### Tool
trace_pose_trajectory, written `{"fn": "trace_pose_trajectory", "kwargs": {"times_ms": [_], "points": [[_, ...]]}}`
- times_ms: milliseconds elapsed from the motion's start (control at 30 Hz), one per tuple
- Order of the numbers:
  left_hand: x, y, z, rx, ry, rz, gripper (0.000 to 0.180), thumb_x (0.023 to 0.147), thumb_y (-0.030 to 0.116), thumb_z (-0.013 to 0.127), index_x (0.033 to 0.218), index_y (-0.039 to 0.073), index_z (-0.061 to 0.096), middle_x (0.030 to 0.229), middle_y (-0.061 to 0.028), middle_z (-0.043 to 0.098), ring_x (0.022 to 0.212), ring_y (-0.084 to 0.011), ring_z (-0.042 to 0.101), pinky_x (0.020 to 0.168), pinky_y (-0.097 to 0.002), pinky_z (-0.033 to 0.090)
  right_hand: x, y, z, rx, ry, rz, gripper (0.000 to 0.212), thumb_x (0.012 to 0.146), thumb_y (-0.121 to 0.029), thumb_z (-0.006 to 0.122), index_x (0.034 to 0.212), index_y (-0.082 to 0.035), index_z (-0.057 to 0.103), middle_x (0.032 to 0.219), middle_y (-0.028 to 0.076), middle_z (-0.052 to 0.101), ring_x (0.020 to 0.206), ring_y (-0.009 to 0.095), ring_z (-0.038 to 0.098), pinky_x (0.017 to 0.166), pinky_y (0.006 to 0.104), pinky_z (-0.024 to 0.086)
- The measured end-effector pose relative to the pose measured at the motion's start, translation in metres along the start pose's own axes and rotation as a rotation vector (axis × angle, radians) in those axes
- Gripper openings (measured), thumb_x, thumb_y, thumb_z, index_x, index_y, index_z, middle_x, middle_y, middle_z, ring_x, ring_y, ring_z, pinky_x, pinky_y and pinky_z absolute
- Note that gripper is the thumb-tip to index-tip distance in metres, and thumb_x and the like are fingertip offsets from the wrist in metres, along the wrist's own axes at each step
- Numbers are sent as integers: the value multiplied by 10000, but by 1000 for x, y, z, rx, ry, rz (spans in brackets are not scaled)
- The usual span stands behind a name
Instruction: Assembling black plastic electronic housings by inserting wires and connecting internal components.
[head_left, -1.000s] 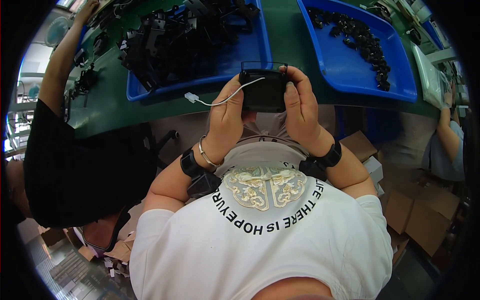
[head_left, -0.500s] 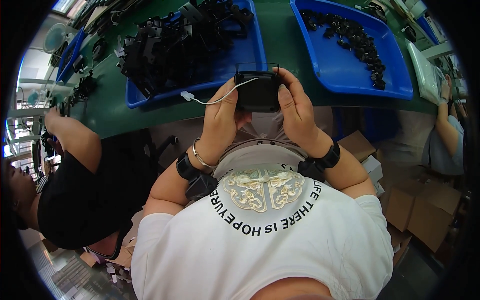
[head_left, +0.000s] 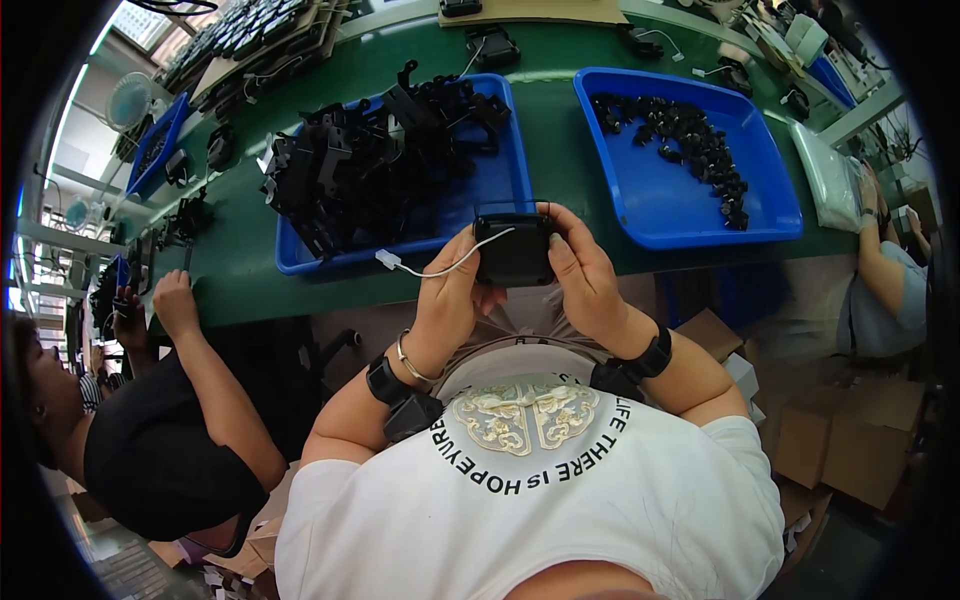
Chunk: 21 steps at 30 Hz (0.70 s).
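Observation:
A black rounded-square device (head_left: 515, 262) is held between my two hands just off the table's near edge. My left hand (head_left: 450, 312) is closed on its left side, the thumb along the edge and some fingertips showing beneath. From the right, my right hand (head_left: 590, 285) grips the other side, thumb on the near face and fingers curled behind the top corner. A thin white cable (head_left: 455, 265) runs from the device across my left thumb and ends in a small white plug (head_left: 388, 259). At the device's far edge stands a thin dark frame, partly hidden.
On the green table (head_left: 555, 160), a blue tray (head_left: 400, 248) heaped with black brackets (head_left: 370, 160) lies left. Another blue tray (head_left: 650, 200) with small black parts (head_left: 700, 150) lies right. Several cabled black devices (head_left: 492, 45) sit farther back. Co-workers sit either side; cardboard boxes (head_left: 850, 420) stand lower right.
My view has tilted up, so the table, trays and my hands sit lower in the picture. Both hands keep their hold on the device. The left co-worker's arm has shifted.

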<state>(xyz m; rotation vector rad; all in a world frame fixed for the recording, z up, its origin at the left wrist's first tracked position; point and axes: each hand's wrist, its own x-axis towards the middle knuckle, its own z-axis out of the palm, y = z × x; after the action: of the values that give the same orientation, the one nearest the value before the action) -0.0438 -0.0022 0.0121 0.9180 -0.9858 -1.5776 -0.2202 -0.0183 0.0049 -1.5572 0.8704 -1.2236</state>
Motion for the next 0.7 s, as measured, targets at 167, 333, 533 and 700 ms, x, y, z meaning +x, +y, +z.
{"fn": "trace_pose_trajectory", "kwargs": {"times_ms": [167, 333, 533, 700], "points": [[10, 7, 0, -61, -108, 83, 419, 987, 285, 352, 1292, 2, 400, 873, -51, 587, 609, -87, 553, 480, -168, 418, 15, -21, -7, 59, -33, 178, 389, 974, -197, 387, 1315, -10, 380, 1113, 23, 528, 855, 41, 477, 731, 168, 404], [17, 22, 3, -135, -135, 61, 414, 989, 283, 348, 1280, -7, 400, 869, -53, 589, 610, -89, 558, 486, -172, 423, 29, -30, -13, 75, -54, 174, 384, 972, -195, 387, 1316, -26, 386, 1073, -3, 530, 771, 16, 442, 646, 152, 382], [13, 25, 11, -131, -162, 135, 386, 992, 269, 335, 1248, -9, 415, 883, -68, 593, 636, -103, 575, 504, -184, 441, 32, -48, -20, 42, -116, 183, 388, 974, -210, 381, 1316, -26, 386, 1057, -5, 531, 784, 27, 450, 665, 163, 396], [9, 27, 14, -76, -217, 226, 402, 990, 271, 340, 1280, -3, 395, 919, -79, 602, 709, -133, 599, 551, -212, 478, 31, -57, -18, 61, -95, 106, 376, 972, -212, 375, 1301, -33, 406, 996, -12, 550, 743, 26, 470, 624, 166, 400]]}}
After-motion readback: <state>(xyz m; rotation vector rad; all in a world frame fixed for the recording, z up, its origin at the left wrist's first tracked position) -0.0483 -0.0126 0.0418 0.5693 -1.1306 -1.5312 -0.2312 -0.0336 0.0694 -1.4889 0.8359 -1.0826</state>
